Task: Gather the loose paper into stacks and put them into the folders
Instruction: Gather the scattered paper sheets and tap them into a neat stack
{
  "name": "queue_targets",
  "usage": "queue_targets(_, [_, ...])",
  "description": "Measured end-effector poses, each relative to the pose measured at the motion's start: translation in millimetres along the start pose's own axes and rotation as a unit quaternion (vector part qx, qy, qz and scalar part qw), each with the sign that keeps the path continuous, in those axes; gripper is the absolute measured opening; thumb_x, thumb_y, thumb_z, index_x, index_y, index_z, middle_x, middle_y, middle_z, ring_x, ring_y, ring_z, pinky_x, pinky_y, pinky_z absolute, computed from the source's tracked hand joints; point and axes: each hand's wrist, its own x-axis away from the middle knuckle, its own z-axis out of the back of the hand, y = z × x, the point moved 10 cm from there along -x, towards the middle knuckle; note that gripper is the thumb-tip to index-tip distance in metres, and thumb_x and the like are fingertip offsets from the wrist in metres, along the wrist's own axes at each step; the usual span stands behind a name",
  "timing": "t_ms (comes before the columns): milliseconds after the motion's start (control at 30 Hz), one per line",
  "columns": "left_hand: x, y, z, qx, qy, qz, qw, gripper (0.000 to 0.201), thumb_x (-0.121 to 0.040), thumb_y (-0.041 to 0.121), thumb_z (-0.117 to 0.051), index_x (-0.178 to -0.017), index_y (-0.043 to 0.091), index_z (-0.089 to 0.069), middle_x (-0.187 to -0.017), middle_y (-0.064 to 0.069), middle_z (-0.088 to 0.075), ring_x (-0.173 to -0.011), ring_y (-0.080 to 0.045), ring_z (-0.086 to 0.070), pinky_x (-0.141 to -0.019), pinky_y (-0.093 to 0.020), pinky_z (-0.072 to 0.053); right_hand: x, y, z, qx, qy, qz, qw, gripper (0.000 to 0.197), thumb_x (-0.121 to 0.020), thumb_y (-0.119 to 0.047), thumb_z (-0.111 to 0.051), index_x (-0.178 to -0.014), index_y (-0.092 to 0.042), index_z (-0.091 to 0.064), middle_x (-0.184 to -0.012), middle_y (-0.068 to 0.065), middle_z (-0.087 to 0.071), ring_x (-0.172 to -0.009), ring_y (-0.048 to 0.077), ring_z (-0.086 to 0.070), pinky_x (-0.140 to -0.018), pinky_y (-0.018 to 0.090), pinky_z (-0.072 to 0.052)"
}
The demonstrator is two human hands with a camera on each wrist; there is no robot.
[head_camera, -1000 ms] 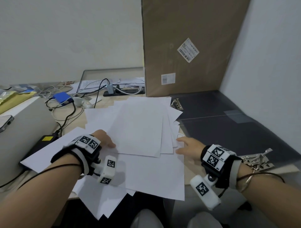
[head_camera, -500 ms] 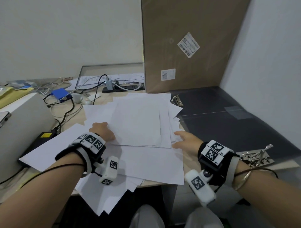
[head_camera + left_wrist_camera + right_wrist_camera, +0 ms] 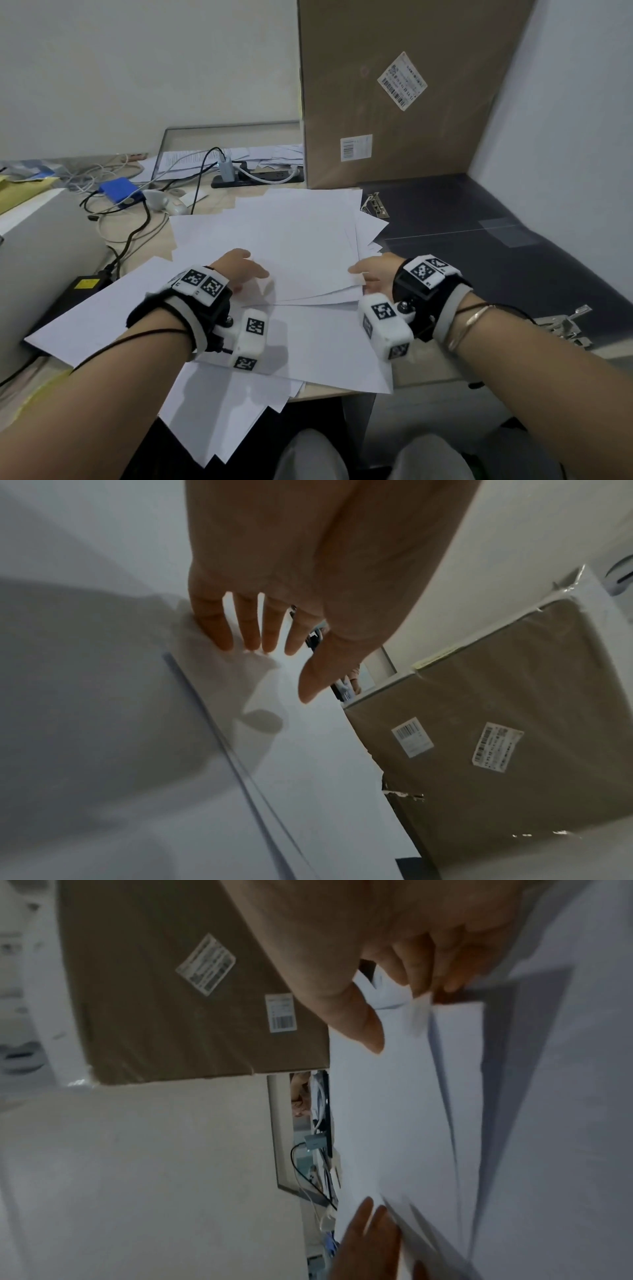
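A rough stack of white paper (image 3: 301,246) lies in the middle of the desk, over more loose sheets (image 3: 325,346) that spread out and overhang the front edge. My left hand (image 3: 239,269) is open, its straight fingers (image 3: 219,631) touching the stack's left edge (image 3: 212,723). My right hand (image 3: 371,274) pinches the stack's near right corner (image 3: 404,1123), thumb (image 3: 359,1026) on top and fingers curled underneath. A dark open folder (image 3: 479,246) lies to the right, with a metal clip (image 3: 375,205) at its far left corner.
A tall cardboard box (image 3: 394,96) stands behind the paper. Cables, a power strip (image 3: 257,176) and a blue device (image 3: 120,192) clutter the back left. A grey machine (image 3: 41,246) sits at the left. Another metal clip (image 3: 561,325) lies at the right front.
Both hands have moved forward and closer together along the stack's sides. My right hand has taken hold of the near right corner, which is slightly raised.
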Motion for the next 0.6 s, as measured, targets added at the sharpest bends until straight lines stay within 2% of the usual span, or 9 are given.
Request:
queue_targets(67, [-3,-4,2,0.018,-0.011,-0.007,1.0,0.061,-0.088,0.005,-0.062,-0.144,0.009,-0.038,-0.14,-0.01,-0.047,-0.127,-0.029,-0.046,-0.105,-0.04,-0.041,-7,-2,-2,0.014,-0.023,-0.019,0.999,0.022,-0.079,-0.021,-0.07,-0.085,-0.007,-0.054,-0.067,0.006,-0.051,-0.067,0.023,-0.049,-0.068,0.03,-0.043])
queue_targets(133, [-1,-8,2,0.077,-0.033,-0.016,0.996,0.05,-0.09,-0.004,-0.054,-0.138,0.006,-0.045,-0.123,-0.009,-0.053,-0.113,-0.024,-0.051,-0.089,-0.032,-0.046,-11,-6,0,0.072,-0.014,-0.024,0.997,0.027,-0.079,-0.027,-0.072,-0.085,-0.006,-0.056,-0.062,0.008,-0.057,-0.061,0.022,-0.051,-0.064,0.028,-0.043])
queue_targets(167, [1,-11,3,0.106,-0.039,-0.019,0.993,0.046,-0.091,-0.007,-0.05,-0.135,0.004,-0.048,-0.116,-0.008,-0.053,-0.107,-0.022,-0.05,-0.08,-0.028,-0.045,-10,-11,2,0.108,-0.001,-0.012,0.994,0.025,-0.08,-0.025,-0.071,-0.088,-0.005,-0.057,-0.068,0.009,-0.059,-0.06,0.022,-0.053,-0.062,0.026,-0.045])
queue_targets(200, [2,-13,6,0.119,-0.035,-0.025,0.992,0.043,-0.091,-0.009,-0.048,-0.133,0.002,-0.05,-0.113,-0.007,-0.053,-0.104,-0.021,-0.048,-0.076,-0.027,-0.043,-10,-17,1,0.142,0.007,0.011,0.99,0.026,-0.082,-0.02,-0.069,-0.099,-0.005,-0.059,-0.082,0.009,-0.06,-0.066,0.022,-0.056,-0.062,0.024,-0.046])
queue_targets(267, [2,-18,20,0.096,0.006,-0.039,0.995,0.042,-0.091,-0.006,-0.051,-0.132,0.001,-0.051,-0.118,-0.011,-0.053,-0.106,-0.024,-0.049,-0.083,-0.031,-0.043,-8,-31,1,0.198,0.02,0.075,0.977,0.046,-0.085,-0.013,-0.065,-0.128,-0.006,-0.05,-0.114,0.009,-0.055,-0.095,0.026,-0.06,-0.062,0.023,-0.048])
queue_targets(333, [4,-25,38,0.022,0.065,-0.04,0.997,0.045,-0.089,0.0,-0.056,-0.134,0.003,-0.05,-0.13,-0.017,-0.052,-0.113,-0.031,-0.052,-0.093,-0.035,-0.043,1,-45,13,0.27,0.077,0.135,0.95,0.047,-0.088,-0.01,-0.06,-0.133,-0.005,-0.047,-0.131,0.009,-0.053,-0.119,0.026,-0.054,-0.081,0.024,-0.048])
queue_targets(367, [5,-32,45,-0.021,0.082,-0.028,0.996,0.05,-0.088,0.004,-0.059,-0.136,0.006,-0.048,-0.133,-0.018,-0.051,-0.117,-0.034,-0.052,-0.096,-0.036,-0.043,4,-49,21,0.288,0.096,0.155,0.94,0.045,-0.089,-0.009,-0.059,-0.132,-0.004,-0.048,-0.133,0.01,-0.054,-0.122,0.025,-0.052,-0.088,0.024,-0.043])
queue_targets(500, [19,-56,57,-0.215,0.091,0.045,0.971,0.071,-0.081,0.026,-0.069,-0.142,0.013,-0.037,-0.14,-0.02,-0.038,-0.126,-0.038,-0.043,-0.104,-0.042,-0.04,11,-44,55,0.282,0.112,0.168,0.938,0.042,-0.086,-0.007,-0.062,-0.127,-0.004,-0.052,-0.129,0.013,-0.058,-0.116,0.028,-0.056,-0.097,0.03,-0.041])
queue_targets(600, [29,-63,59,-0.26,0.089,0.068,0.959,0.087,-0.073,0.035,-0.078,-0.143,0.011,-0.032,-0.139,-0.02,-0.034,-0.127,-0.038,-0.041,-0.104,-0.043,-0.04,23,-31,66,0.302,0.1,0.164,0.934,0.043,-0.087,-0.005,-0.062,-0.128,-0.004,-0.051,-0.128,0.013,-0.058,-0.116,0.028,-0.056,-0.097,0.031,-0.04])
